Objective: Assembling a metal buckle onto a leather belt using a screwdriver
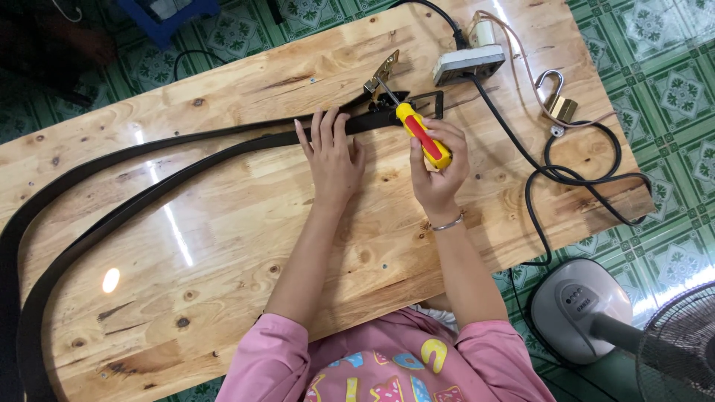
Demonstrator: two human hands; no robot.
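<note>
left hand (pixel 333 152) flat, fingers spread, pinning belt (pixel 223 145) to surface (pixel 246 223) | right hand (pixel 436 167) gripped screwdriver (pixel 417 132), tip at buckle (pixel 395 100) | buckle looked half-fitted, clip (pixel 383 72) loose

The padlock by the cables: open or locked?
Open. The brass padlock lies on the wooden table with its shackle swung up, one end free of the body.
</note>
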